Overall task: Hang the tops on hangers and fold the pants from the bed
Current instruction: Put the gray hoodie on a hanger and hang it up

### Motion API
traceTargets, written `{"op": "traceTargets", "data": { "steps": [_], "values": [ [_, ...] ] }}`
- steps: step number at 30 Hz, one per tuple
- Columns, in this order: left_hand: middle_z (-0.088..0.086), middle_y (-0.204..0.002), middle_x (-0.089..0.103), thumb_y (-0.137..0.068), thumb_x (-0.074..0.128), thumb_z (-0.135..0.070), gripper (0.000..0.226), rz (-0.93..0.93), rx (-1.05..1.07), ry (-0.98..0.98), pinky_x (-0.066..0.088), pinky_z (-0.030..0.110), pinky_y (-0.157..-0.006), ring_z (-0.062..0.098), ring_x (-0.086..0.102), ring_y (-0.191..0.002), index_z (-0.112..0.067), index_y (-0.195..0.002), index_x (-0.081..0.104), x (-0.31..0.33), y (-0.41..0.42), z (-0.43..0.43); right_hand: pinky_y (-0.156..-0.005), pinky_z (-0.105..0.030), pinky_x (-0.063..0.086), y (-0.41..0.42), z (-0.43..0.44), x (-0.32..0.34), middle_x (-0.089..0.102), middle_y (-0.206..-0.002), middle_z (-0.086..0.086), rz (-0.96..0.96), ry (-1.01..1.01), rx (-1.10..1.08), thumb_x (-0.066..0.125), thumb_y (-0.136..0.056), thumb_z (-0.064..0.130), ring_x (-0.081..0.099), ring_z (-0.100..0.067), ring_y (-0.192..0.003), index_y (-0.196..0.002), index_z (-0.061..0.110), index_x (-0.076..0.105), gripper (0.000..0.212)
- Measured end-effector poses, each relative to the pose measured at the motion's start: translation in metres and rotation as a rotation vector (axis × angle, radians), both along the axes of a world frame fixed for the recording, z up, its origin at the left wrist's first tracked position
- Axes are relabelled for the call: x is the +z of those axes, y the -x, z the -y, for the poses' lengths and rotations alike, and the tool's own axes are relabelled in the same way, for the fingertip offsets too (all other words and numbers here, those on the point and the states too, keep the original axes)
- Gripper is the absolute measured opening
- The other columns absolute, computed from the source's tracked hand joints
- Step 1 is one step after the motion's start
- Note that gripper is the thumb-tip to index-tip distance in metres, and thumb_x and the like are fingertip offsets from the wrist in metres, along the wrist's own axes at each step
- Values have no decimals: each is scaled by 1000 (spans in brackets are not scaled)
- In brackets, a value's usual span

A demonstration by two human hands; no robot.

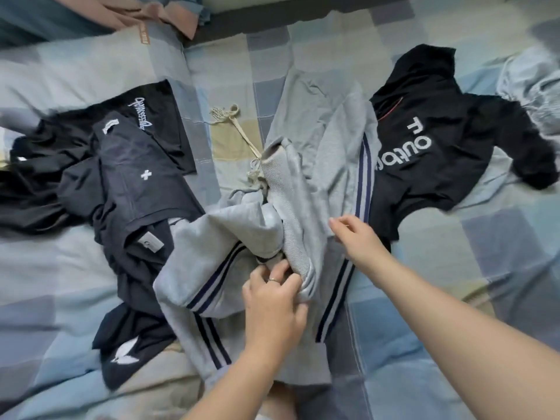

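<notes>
Grey sweatpants [306, 189] with navy side stripes lie crumpled in the middle of the bed, their cream drawstring [239, 128] trailing toward the far side. My left hand [274, 301] grips a bunched fold of the grey fabric near the front. My right hand [357, 237] rests on the pants beside a striped leg, fingers curled into the cloth. A black hoodie [448, 140] with white lettering lies spread out to the right. Dark tops [127, 165] with white prints are piled on the left.
The bed carries a blue, grey and beige checked cover [497, 262]. A light grey garment [533, 86] lies at the far right edge. Pink and blue fabric [145, 13] sits at the top left, near the dark headboard edge [257, 16].
</notes>
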State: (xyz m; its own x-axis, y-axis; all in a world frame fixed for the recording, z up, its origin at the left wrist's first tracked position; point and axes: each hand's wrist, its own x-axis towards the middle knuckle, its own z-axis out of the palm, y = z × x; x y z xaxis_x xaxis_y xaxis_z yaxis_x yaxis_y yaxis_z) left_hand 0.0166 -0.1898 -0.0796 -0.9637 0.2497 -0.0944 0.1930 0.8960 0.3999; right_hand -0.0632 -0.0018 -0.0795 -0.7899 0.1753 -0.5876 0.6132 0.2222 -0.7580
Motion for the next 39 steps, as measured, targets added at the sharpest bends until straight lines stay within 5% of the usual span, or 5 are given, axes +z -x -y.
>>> {"op": "traceTargets", "data": {
  "steps": [13, 23, 28, 35, 39],
  "values": [
    [-23, -110, 66, -61, 75, -20, 26, -84, -384, 33, 33, 39, -88, 25, 55, -110, -26, -82, 60, 241, -206, 3, -84, -43, 58, -206, 20, 177, 71, -109, -17, 437, 310, -285, 72, -86, 16, 69, -31, -95, -124, 2, 58, 42],
    [-12, -120, 64, -98, 57, -30, 19, 412, -351, -174, 50, 35, -88, 14, 61, -107, -31, -116, 62, 331, -243, 23, -65, -33, 57, -238, -7, 340, 71, -92, -15, 77, 345, -411, 58, -98, 5, 68, -24, -76, -106, 1, 66, 12],
    [-12, -124, 60, -97, 61, -27, 33, 207, -187, -332, 47, 34, -96, 10, 55, -114, -30, -129, 55, 377, -203, 51, -82, -37, 54, -228, 6, 440, 73, -95, -15, -144, 220, -120, 58, -100, 13, 68, -25, -85, -99, 3, 71, 16],
    [-2, -153, 41, -82, 78, -41, 78, -173, -121, -407, 32, 40, -112, 22, 37, -136, -27, -147, 38, 451, -139, 79, -58, -25, 55, -229, 61, 564, 71, -83, -11, -314, 186, 210, 75, -87, 21, 68, -18, -68, -92, 2, 74, 19],
    [-9, -94, 65, -92, 66, -38, 12, -121, -183, -511, 47, 35, -76, 22, 58, -91, -38, -103, 60, 485, -128, 82, -66, -28, 54, -232, 81, 610, 70, -84, -11, -411, 87, 333, 88, -68, 20, 66, -19, -73, -92, 2, 74, 34]
  ]
}}
